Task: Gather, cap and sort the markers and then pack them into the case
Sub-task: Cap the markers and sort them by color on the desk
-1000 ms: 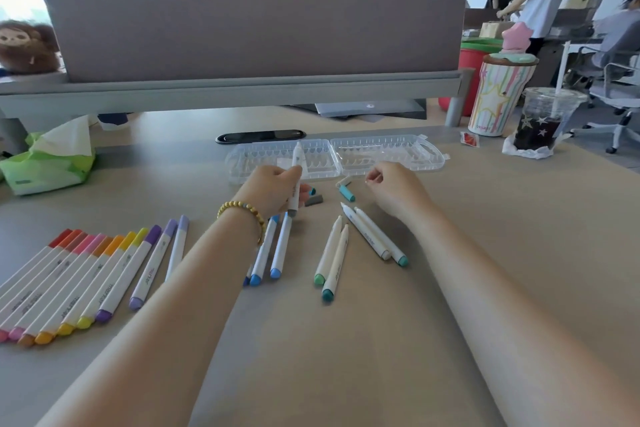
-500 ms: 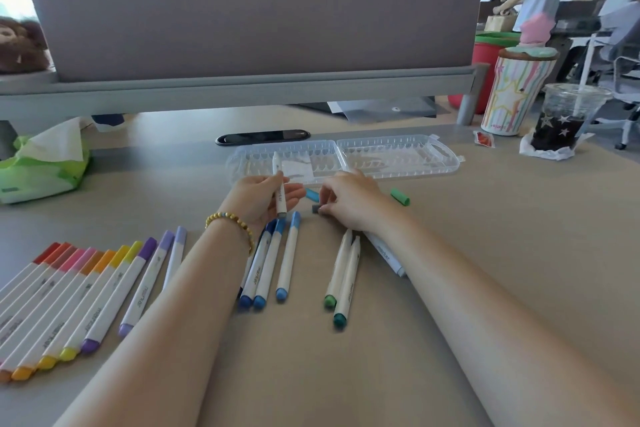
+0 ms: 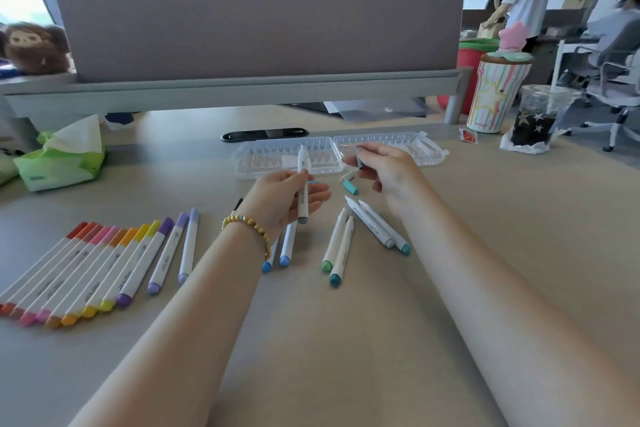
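A: White-barrelled marker (image 3: 302, 184) with grey end cap, upright in left hand (image 3: 284, 199) grip, fingers curled round it, 12 o'clock of desk (image 3: 485, 253) centre.
B: Right hand (image 3: 384, 168)?
A: Pinching a small dark cap (image 3: 358, 158) at 1 o'clock, over the clear open case (image 3: 426, 152).
B: Counts?
A: Row of ten at 9 o'clock, red through purple. Two blue (image 3: 287, 246), two green (image 3: 337, 246), two more right of those (image 3: 377, 224). One loose teal cap (image 3: 350, 186).
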`<state>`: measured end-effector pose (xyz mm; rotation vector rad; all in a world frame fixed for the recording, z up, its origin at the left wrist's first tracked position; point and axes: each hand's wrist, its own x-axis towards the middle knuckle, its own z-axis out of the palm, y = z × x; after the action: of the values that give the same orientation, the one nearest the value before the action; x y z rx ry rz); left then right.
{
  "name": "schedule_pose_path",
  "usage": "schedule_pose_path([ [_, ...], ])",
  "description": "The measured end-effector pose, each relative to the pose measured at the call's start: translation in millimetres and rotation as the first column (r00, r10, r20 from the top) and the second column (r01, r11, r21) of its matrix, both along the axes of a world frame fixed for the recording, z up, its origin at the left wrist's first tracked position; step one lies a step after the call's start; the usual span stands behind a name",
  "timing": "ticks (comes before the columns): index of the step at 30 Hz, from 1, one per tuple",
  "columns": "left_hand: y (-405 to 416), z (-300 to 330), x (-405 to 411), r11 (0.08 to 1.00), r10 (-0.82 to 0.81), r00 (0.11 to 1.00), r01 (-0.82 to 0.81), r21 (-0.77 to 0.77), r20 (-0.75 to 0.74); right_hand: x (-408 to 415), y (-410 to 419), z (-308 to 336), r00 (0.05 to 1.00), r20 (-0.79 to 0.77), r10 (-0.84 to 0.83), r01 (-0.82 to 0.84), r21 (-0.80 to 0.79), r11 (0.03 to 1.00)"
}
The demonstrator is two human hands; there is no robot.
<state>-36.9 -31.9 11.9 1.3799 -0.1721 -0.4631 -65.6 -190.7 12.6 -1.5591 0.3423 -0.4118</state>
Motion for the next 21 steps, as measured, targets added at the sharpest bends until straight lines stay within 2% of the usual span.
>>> schedule_pose_path([
  [3, 6.1, -3.8, -14.2, 1.000, -0.011, 1.000, 0.011, 0.022, 0.006, -7.8, -2.8, -3.5, 0.999, -0.002, 0.041, -0.040, 0.176, 0.983],
  [5, 8.6, -6.3, -18.8, 0.998, -0.024, 0.999, 0.022, 0.056, 0.027, -13.6, -2.9, -5.5, 0.995, -0.010, 0.101, -0.096, 0.233, 0.968],
  [8, 7.4, -7.2, -21.0, 0.988, -0.033, 0.996, 0.020, 0.155, 0.078, -18.4, -4.2, -6.7, 0.985, -0.044, 0.164, -0.150, 0.225, 0.963],
  [11, 6.0, -7.4, -21.6, 0.974, -0.059, 0.991, 0.031, 0.226, 0.118, -18.8, -8.8, -5.7, 0.986, -0.061, 0.155, -0.138, 0.225, 0.965],
  [21, 8.0, -4.2, -25.0, 0.936, -0.201, 0.972, 0.153, 0.319, 0.125, -17.0, -8.2, -7.4, 0.996, -0.028, 0.081, -0.079, 0.088, 0.993],
])
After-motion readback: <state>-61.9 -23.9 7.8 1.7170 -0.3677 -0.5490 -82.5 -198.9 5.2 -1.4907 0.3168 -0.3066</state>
